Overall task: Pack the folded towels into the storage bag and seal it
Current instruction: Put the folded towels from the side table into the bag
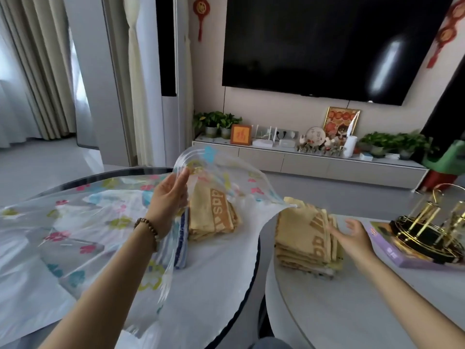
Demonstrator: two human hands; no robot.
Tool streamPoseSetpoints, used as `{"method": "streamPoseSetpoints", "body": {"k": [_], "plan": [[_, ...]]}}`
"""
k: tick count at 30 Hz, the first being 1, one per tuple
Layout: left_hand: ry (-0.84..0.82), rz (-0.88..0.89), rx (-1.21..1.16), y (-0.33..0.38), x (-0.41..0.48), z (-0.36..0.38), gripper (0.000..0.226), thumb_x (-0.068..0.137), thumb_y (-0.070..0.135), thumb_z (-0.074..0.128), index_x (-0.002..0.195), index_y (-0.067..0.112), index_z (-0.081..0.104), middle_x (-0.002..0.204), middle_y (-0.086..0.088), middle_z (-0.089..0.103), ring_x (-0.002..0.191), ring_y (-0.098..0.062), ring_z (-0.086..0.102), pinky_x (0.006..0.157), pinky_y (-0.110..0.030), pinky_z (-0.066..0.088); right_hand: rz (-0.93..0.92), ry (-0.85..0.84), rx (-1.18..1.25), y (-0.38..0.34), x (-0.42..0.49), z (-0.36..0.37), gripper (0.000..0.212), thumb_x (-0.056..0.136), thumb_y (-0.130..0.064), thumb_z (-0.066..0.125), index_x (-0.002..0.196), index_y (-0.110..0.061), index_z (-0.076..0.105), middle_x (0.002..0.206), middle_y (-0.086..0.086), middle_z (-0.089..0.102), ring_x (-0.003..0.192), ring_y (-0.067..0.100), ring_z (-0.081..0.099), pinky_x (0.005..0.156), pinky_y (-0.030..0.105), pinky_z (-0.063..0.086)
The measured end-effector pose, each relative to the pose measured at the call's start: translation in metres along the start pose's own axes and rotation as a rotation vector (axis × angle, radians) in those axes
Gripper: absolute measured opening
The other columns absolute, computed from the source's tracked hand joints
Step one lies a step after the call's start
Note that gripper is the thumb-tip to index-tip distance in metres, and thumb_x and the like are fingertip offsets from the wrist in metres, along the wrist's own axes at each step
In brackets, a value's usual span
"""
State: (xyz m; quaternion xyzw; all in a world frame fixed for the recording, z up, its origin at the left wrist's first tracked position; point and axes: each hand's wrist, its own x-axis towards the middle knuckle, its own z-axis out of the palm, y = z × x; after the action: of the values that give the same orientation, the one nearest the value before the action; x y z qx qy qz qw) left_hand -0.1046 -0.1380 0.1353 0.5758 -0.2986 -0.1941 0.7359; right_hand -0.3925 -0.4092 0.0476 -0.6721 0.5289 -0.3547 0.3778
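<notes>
Aloft, left hand [168, 197] pinches bag [75, 222] — towels [214, 215] inside.

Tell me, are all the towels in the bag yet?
Not yet. Some towels already sit inside the bag. The left hand holds its mouth open; the right hand reaches for the stack outside. Sealing is still left.

Left hand [168, 197] raised, fingers [182, 175] pinching storage bag [80, 222]; right hand [353, 236] outstretched, fingers spread.
</notes>
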Motion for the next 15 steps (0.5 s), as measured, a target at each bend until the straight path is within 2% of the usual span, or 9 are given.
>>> {"method": "streamPoseSetpoints", "body": {"k": [2,5,8,11,15], "plan": [[0.001,-0.006,-0.006,0.001,0.001,0.0,0.034,0.094,0.033,0.048,0.065,0.021,0.036,0.059,0.0,0.024,0.043,-0.006,0.024,0.042,-0.017,0.024,0.151,-0.061,0.012,0.012,0.006,0.004,0.075,0.079,-0.027,0.076,0.138,-0.001,0.037,0.145,0.018,0.041,0.132,0.032,0.041,0.102,0.037,0.035],[-0.015,-0.002,-0.006,0.003,0.002,0.0,0.029,0.095,0.033,0.046,0.069,0.02,0.038,0.061,-0.001,0.023,0.043,-0.006,0.023,0.043,-0.017,0.022,0.189,-0.096,-0.004,0.016,0.01,0.014,0.074,0.077,-0.033,0.077,0.132,-0.001,0.041,0.136,0.019,0.049,0.123,0.035,0.048,0.092,0.037,0.041],[-0.011,0.004,-0.002,0.004,0.001,-0.001,0.025,0.095,0.032,0.045,0.075,0.018,0.041,0.06,0.0,0.024,0.042,-0.005,0.024,0.041,-0.016,0.022,0.238,-0.09,0.001,0.012,0.017,0.023,0.086,0.07,-0.041,0.08,0.134,-0.001,0.039,0.137,0.019,0.049,0.124,0.036,0.048,0.1,0.043,0.044],[0.006,0.003,-0.009,0.004,0.001,0.0,0.031,0.095,0.032,0.045,0.067,0.019,0.038,0.053,0.004,0.028,0.039,-0.003,0.026,0.038,-0.015,0.023,0.377,-0.08,0.098,0.002,0.021,0.03,0.094,0.069,-0.039,0.082,0.139,0.002,0.036,0.144,0.018,0.044,0.129,0.035,0.046,0.096,0.038,0.043],[-0.008,-0.013,-0.032,0.004,0.001,-0.002,0.029,0.095,0.032,0.045,0.069,0.018,0.04,0.043,0.011,0.033,0.037,-0.003,0.028,0.037,-0.013,0.026,0.457,-0.093,0.22,0.0,0.025,0.035,0.086,0.069,-0.028,0.084,0.136,0.003,0.041,0.14,0.017,0.048,0.126,0.033,0.049,0.084,0.031,0.041]]}}
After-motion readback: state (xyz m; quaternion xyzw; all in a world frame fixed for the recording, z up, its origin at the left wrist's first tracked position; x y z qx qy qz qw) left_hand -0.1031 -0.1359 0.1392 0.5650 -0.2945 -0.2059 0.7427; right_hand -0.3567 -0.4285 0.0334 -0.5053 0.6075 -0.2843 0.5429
